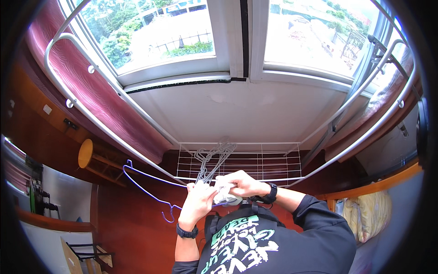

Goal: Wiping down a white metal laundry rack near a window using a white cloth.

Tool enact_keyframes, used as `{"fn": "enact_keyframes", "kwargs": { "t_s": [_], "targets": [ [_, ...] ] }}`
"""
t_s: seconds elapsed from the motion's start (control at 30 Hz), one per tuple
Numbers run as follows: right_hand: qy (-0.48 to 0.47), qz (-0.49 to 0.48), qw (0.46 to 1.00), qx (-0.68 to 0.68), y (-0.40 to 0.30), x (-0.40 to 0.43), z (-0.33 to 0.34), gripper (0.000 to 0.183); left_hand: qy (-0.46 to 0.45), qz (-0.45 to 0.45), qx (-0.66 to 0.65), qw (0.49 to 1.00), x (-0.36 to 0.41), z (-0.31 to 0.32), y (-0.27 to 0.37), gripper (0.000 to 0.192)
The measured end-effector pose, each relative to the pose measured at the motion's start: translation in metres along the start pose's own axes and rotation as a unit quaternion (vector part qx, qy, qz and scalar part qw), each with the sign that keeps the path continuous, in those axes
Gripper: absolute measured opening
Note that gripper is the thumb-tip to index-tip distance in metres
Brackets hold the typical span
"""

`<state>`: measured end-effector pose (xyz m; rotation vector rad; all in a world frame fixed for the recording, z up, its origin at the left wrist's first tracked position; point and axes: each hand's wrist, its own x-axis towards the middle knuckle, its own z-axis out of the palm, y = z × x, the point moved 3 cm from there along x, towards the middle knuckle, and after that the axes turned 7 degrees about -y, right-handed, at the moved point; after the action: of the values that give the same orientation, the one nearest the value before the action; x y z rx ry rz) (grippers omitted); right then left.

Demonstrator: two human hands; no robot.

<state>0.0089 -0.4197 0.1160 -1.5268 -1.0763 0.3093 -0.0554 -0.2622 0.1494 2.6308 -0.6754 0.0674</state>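
Observation:
My left hand [198,203] has its fingers closed at the edge of a crumpled white cloth [223,194]. The cloth's other side is gripped by my right hand [243,184]. Purple-blue wire hangers [150,197] stick out to the left, with two hooks showing. Their wires pass at my left hand, and a length of purple wire appears again below the cloth. Whether that hand also grips the wire is hidden. Just beyond my fingers, a bunch of grey hangers [214,159] lies at the white wire shelf [273,162].
White tubular rails [113,135] rise from both sides of the shelf. Ahead are a pale wall [219,113] and windows. A pink curtain [99,102] and a wooden stool [85,154] stand left. Folded yellowish bedding [371,215] lies right, behind a wooden edge [369,185].

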Motion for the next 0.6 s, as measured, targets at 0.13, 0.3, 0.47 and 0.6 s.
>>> {"fn": "enact_keyframes", "kwargs": {
  "t_s": [0.13,0.3,0.47,0.6],
  "targets": [
    [-0.074,0.028,0.994,-0.072,-0.008,0.007,-0.023,0.013,-0.018,0.035,-0.019,0.999,0.02,0.0,-0.007,0.001],
    [-0.088,-0.026,0.987,-0.134,-0.003,0.01,-0.02,0.011,-0.105,0.071,0.081,0.989,0.029,0.006,-0.015,0.008],
    [-0.124,0.09,0.953,-0.261,-0.009,0.022,-0.023,0.006,-0.124,0.075,0.08,0.986,0.032,0.008,-0.036,0.009],
    [-0.09,0.081,0.929,-0.35,-0.006,0.027,-0.003,0.007,-0.109,0.112,0.085,0.984,0.027,0.004,-0.046,0.008]
  ]
}}
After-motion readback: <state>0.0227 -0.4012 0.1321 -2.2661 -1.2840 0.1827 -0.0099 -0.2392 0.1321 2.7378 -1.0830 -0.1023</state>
